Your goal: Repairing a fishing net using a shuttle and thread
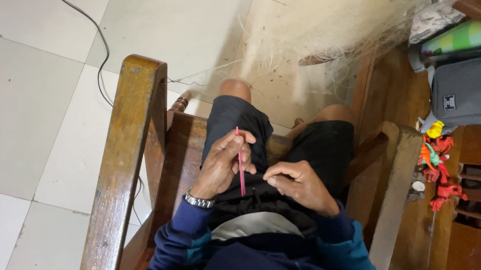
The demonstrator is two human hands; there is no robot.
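Pinching a pink needle (240, 162) upright, left hand (224, 165) grip tight; right hand (299, 184) grip narrow on thin thread.

Inventory by count: two hands, left hand (220, 167) and right hand (300, 184); one pink needle (240, 163); one wristwatch (199, 200); one wooden chair (120, 177); one pale fishing net (334, 15); one grey bag (469, 92); one cable (101, 54).

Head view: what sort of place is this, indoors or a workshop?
Probably a room in a home: pale tiled floor, a wooden armchair, a heap of fine netting and a grey bag. The left hand holds a pink stick.
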